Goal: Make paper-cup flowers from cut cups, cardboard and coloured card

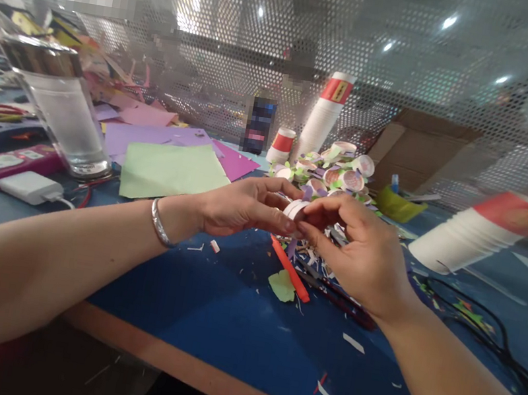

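My left hand (pixel 247 208) pinches a small white cut-off paper cup base (pixel 294 210) between thumb and fingers. From the other side, the closed fingers of my right hand (pixel 354 245) press on the same piece and cover part of it. Behind my hands is a pile of similar cup bases (pixel 335 174) with green and purple paper bits on them. An orange-red pen-like stick (pixel 290 268) lies below my fingers, beside a torn green paper piece (pixel 282 285). Scissors (pixel 338 296), partly hidden by my right hand, rest among the paper scraps.
Stacked paper cups stand at the back (pixel 325 114) and lean at the right (pixel 483 232). A glass of water (pixel 69 113), a white charger (pixel 38 187) and green paper (pixel 173 170) are at the left. Black cables (pixel 490 320) run along the right. A perforated screen (pixel 205 61) closes the back.
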Motion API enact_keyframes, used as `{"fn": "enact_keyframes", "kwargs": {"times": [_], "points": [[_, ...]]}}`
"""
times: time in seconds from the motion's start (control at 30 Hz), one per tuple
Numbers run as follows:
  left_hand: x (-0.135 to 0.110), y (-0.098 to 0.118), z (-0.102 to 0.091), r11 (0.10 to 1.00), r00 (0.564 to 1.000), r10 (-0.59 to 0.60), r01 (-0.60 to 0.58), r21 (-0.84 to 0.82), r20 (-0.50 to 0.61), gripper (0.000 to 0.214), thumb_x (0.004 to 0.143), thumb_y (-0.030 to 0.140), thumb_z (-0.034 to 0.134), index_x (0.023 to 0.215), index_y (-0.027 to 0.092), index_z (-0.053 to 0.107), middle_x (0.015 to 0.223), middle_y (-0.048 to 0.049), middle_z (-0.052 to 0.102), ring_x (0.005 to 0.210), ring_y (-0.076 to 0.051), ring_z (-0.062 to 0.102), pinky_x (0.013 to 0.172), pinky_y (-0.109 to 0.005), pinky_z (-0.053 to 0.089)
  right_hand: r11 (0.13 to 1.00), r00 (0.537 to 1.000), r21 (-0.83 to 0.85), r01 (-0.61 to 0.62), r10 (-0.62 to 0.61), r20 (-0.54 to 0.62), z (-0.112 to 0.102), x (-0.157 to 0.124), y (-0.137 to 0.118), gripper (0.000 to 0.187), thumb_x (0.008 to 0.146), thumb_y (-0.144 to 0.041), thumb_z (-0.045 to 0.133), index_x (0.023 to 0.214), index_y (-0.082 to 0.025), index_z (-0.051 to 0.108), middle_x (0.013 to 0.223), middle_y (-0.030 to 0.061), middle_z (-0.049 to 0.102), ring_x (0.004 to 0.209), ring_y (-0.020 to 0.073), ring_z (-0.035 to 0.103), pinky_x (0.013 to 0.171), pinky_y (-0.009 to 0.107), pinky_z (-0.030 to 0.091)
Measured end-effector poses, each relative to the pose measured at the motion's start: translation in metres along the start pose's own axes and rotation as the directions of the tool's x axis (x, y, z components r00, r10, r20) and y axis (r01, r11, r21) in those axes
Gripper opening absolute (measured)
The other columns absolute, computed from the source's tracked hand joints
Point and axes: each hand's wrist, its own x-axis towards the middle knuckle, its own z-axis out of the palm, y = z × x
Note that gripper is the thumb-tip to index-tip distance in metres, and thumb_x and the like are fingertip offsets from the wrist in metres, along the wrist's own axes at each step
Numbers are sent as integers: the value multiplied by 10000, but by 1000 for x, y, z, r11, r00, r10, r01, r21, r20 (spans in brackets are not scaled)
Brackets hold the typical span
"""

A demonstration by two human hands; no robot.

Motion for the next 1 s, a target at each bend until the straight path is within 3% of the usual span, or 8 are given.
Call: {"fn": "enact_keyframes", "kwargs": {"times": [0.27,0.37,0.6,0.8,1.0], "points": [[2,-7,4,990,987,143,-143,8,-74,326,670,59,799,907,167,603,895,-6,707,789,-115,665,771,-275,514,990,985,132,-43,65,-161,4,2,8,177,896,-233,726,1008,-241,588,978,26,622,835,159,628,765,323,550],[5,-9,3,981,980,193,-194,-15,-55,335,661,52,805,889,166,587,882,4,705,775,-103,651,747,-253,505,974,983,214,-72,106,-152,4,2,9,199,891,-262,751,1021,-237,602,965,20,646,832,153,642,748,306,552],[5,-8,5,960,959,281,-282,-5,-23,301,683,6,751,910,165,632,831,18,708,746,-93,649,712,-233,494,980,988,183,-77,101,-121,3,0,2,179,889,-319,769,1007,-235,664,888,2,691,782,150,668,738,311,550],[4,-4,5,960,964,259,-251,122,-57,243,745,104,818,902,143,637,812,-1,715,753,-112,681,737,-250,535,966,983,217,-142,163,-81,0,1,-1,199,871,-374,784,958,-216,702,863,14,732,737,147,681,685,295,569],[7,-7,3,986,980,122,-138,-95,-158,268,759,131,840,946,141,648,889,-17,733,814,-130,704,794,-282,567,848,949,441,-294,315,25,-3,6,2,318,830,-411,819,1052,-203,726,926,41,775,819,163,732,729,280,613]]}}
